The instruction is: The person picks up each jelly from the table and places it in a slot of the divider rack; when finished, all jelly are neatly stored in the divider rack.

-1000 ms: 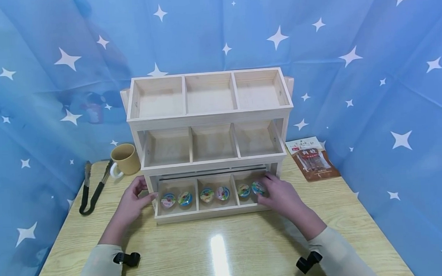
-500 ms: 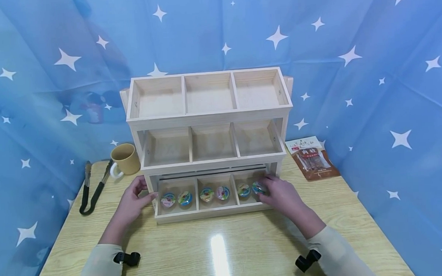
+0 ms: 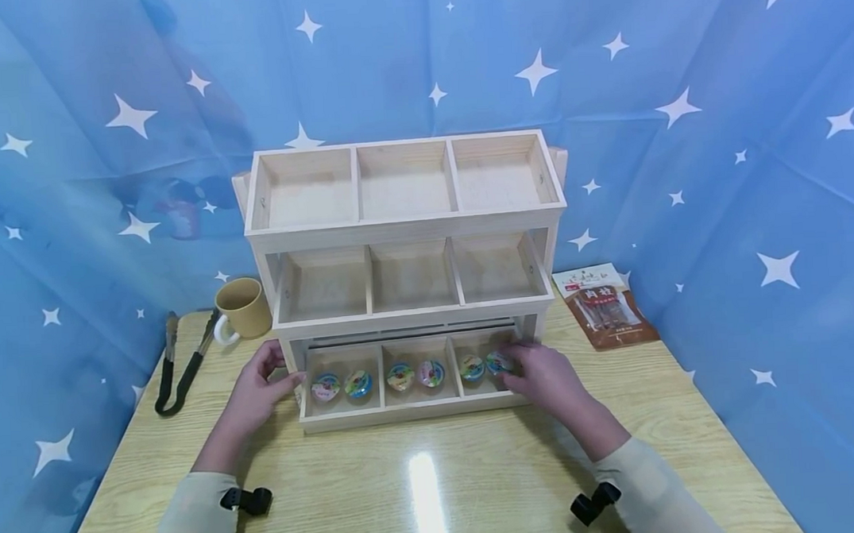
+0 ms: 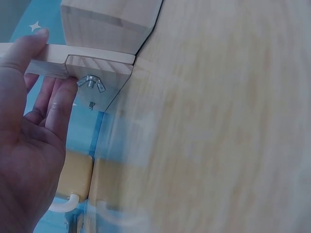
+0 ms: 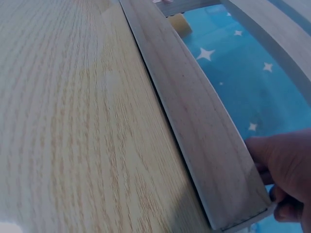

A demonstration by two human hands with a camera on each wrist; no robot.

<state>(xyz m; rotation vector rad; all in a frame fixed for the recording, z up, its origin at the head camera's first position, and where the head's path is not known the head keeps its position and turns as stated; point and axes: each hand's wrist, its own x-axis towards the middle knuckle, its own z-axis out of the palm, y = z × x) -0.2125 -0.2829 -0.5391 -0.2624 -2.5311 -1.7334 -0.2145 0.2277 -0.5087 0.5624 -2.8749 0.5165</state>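
A three-tier pale wooden rack (image 3: 405,231) stands on the table; each tier is a tray split into three compartments. In the bottom tray (image 3: 412,413), every compartment holds two small lidded cups, like jelly cups (image 3: 358,383). My left hand (image 3: 262,387) grips the rack's left side. Thumb above and fingers beneath a wooden board, it sits beside a wing nut (image 4: 91,83) in the left wrist view. The right hand (image 3: 546,376) holds the bottom tray's right end, covering part of the rightmost cup (image 3: 499,362). Some of its fingers curl against the tray's outer end in the right wrist view.
A tan mug (image 3: 243,308) with a white handle stands left of the rack, beside black-handled tongs (image 3: 181,373). At the right lies a brown and white snack packet (image 3: 606,308). Blue star-printed cloth (image 3: 418,60) surrounds the table (image 3: 337,493) at the back and sides.
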